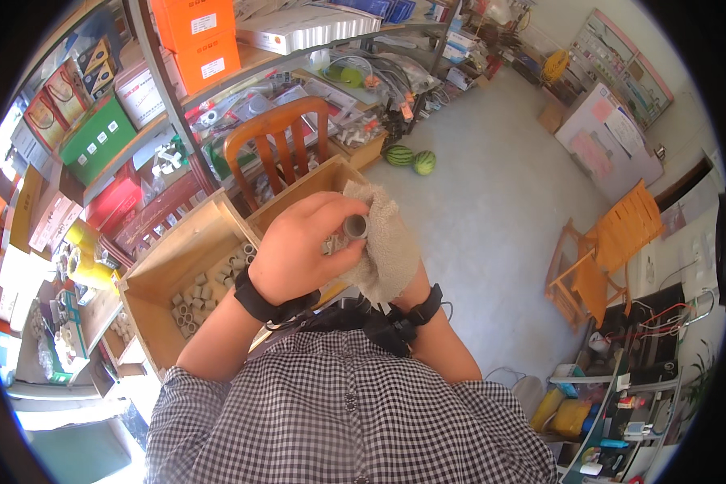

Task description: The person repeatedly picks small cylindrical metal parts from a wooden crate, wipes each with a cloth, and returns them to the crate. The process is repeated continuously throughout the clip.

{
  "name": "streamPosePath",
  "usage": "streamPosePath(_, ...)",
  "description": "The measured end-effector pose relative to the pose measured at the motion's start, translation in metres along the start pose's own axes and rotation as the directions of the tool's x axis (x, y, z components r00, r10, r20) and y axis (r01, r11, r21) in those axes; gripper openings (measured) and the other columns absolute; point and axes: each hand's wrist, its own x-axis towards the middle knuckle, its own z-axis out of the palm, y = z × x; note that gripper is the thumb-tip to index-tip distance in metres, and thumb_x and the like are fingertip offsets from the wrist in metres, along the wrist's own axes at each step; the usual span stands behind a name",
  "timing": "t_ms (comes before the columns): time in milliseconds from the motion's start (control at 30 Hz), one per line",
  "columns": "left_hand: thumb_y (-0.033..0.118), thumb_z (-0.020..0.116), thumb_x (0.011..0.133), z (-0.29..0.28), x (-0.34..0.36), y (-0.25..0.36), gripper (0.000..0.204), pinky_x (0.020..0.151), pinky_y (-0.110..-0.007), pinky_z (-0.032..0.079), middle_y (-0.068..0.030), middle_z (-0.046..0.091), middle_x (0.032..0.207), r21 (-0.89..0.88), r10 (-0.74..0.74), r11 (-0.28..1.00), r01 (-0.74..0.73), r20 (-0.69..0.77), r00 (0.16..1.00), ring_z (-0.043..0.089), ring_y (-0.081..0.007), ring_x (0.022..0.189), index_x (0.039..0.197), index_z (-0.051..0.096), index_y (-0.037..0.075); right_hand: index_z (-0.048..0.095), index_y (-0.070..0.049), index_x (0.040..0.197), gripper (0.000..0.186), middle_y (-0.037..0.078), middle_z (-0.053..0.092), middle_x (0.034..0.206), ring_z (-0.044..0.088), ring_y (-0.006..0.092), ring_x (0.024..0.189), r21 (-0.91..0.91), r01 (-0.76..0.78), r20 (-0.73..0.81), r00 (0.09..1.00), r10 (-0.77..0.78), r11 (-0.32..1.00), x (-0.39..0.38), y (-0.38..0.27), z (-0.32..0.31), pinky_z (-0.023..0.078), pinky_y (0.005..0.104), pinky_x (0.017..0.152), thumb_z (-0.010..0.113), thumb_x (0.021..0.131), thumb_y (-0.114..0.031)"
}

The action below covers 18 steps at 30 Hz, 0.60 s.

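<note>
In front of my chest, my left hand (pixel 300 250) pinches a short grey pipe fitting (pixel 355 227) between thumb and fingers, its round open end facing up. A rough beige cloth (pixel 391 250) is bunched against the fitting's right side. My right hand (pixel 414 292) is wrapped in this cloth and grips it; the cloth covers its fingers. Below and left of my left hand is a wooden box (pixel 149 286) with many similar grey fittings (pixel 192 310) lying loose inside. A second wooden box (pixel 298 190) is partly hidden behind my hands.
A brown wooden chair (pixel 276 133) stands just beyond the boxes. Shelves with orange boxes (pixel 206 60) and a green box (pixel 97 139) line the left and back. Two watermelons (pixel 411 159) lie on the grey floor, and a folding wooden chair (pixel 601 254) stands right.
</note>
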Motion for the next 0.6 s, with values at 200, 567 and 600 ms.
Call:
streamPosePath(200, 0.008, 0.075, 0.075, 0.007, 0.002, 0.004, 0.037, 0.079, -0.036, 0.054, -0.0100, 0.066, 0.103, -0.006, 0.047, 0.999, -0.047, 0.040, 0.998, 0.064, -0.0270, 0.088, 0.111, 0.066, 0.007, 0.047, -0.002, 0.133, 0.053, 0.008, 0.059, 0.122, 0.058, 0.0156, 0.108, -0.600, 0.486, 0.372, 0.873, -0.316, 0.636, -0.004, 0.000, -0.037, 0.049, 0.0297, 0.091, 0.073, 0.090, -0.019)
streamPosePath(567, 0.004, 0.078, 0.073, 0.016, -0.003, 0.005, 0.053, 0.088, -0.041, 0.052, -0.0121, 0.067, 0.113, -0.047, 0.011, 0.999, -0.011, 0.009, 1.000, 0.063, -0.0329, 0.102, 0.123, 0.060, 0.007, 0.050, -0.003, 0.129, 0.045, 0.005, 0.063, 0.113, 0.061, 0.0151, 0.100, -0.723, 0.576, 0.463, 0.814, -0.352, 0.382, 0.000, -0.003, -0.044, 0.050, 0.0280, 0.085, 0.068, 0.092, -0.020)
streamPosePath(600, 0.003, 0.078, 0.073, 0.016, -0.003, 0.004, 0.054, 0.089, -0.041, 0.052, -0.0118, 0.067, 0.113, -0.017, 0.054, 0.998, -0.054, 0.009, 0.998, 0.063, -0.0327, 0.103, 0.124, 0.059, 0.007, 0.050, -0.003, 0.129, 0.042, 0.004, 0.063, 0.113, 0.061, 0.0148, 0.099, -0.686, 0.578, 0.451, 0.814, -0.365, 0.442, 0.000, -0.002, -0.044, 0.051, 0.0277, 0.084, 0.067, 0.093, -0.019)
